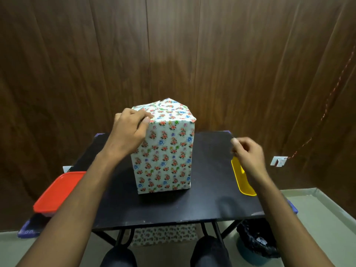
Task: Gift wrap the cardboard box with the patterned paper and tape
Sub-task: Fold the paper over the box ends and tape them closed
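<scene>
Floral-papered and probably light but crease-prone, the cardboard box is being stood upright at the table's centre and steadied at its top edge, at 10 o'clock, by the left hand, fingers curled onto the paper, while the right hand, at 3 o'clock, is being held with fingertips drawn together, contents not discernible.

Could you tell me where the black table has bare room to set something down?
Between the wrapped box and the yellow tray, and along the table's near edge. The left side is crowded by the left hand and red lid.
</scene>
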